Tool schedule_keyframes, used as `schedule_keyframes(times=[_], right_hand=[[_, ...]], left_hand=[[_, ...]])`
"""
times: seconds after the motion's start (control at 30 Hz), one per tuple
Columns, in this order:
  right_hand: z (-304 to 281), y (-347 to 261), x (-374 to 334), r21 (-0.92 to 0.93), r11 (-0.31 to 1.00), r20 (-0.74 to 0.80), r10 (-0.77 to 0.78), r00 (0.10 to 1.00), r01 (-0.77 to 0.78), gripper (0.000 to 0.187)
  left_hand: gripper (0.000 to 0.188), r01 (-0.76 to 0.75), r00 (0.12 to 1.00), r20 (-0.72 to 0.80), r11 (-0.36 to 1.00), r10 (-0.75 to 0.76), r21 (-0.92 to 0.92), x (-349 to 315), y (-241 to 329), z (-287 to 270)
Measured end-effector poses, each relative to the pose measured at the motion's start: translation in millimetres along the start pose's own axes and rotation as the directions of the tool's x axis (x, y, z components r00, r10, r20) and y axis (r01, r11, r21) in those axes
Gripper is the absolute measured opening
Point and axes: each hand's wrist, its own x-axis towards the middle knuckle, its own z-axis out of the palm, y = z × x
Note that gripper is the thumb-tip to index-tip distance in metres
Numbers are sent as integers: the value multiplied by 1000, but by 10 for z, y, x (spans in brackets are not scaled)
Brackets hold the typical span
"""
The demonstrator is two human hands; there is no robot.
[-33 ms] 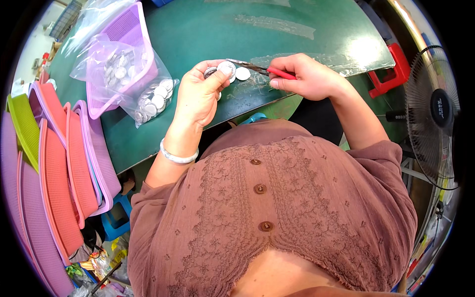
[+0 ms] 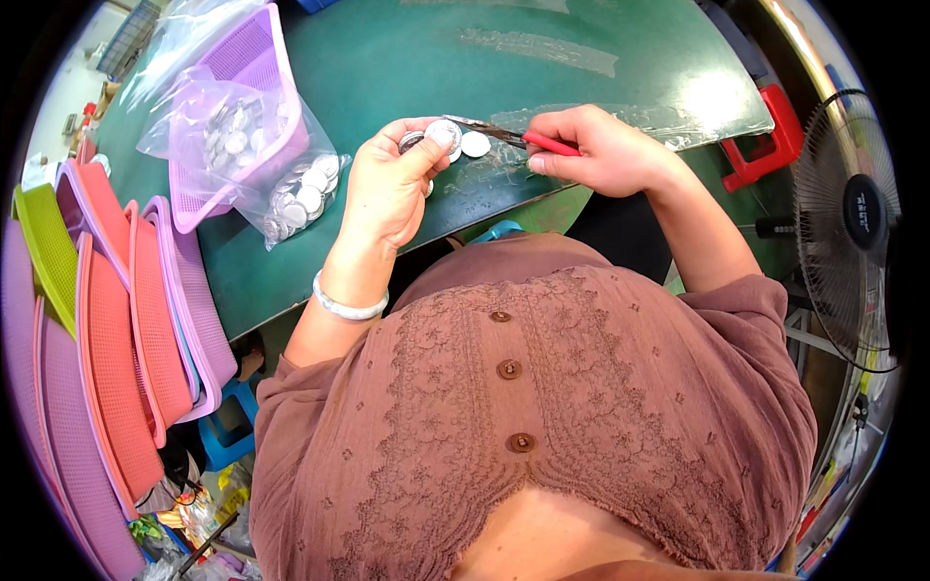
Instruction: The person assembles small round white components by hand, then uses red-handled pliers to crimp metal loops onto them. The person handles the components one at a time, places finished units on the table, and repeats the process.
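Note:
My left hand (image 2: 387, 184), with a pale bracelet at its wrist, pinches several round silvery-white discs (image 2: 444, 136) over the green table's near edge. My right hand (image 2: 601, 150) is closed around red-handled scissors (image 2: 554, 144), whose dark, narrow blades point left and reach the top of the held discs. Beside these, close under the blades, is another white disc (image 2: 475, 144). Left of my left hand, a clear plastic bag (image 2: 276, 225) of similar discs lies partly in a purple basket (image 2: 181, 198) and spills over its side.
Stacked pink, purple and green baskets (image 2: 107, 320) stand left of the table (image 2: 407, 58). Clear tape strips (image 2: 542, 48) stick to the tabletop. A blue stool (image 2: 228, 426) is at lower left, a red stool (image 2: 775, 136) at right, beside a black fan (image 2: 857, 223).

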Motion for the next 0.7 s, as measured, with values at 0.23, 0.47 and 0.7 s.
schedule_keyframes(times=[0.23, 0.47, 0.7], right_hand=[[41, 39, 8, 26, 999, -38, -43, 998, 44, 16], [57, 91, 7, 33, 998, -28, -44, 999, 45, 16], [15, 69, 3, 199, 976, 80, 71, 994, -86, 19]], left_hand=[[16, 56, 998, -5, 998, -56, -1, 4, 36, 62], [11, 100, 995, 12, 993, -101, 68, 28, 46, 72], [7, 77, 997, -17, 987, -75, 142, 35, 62, 104]])
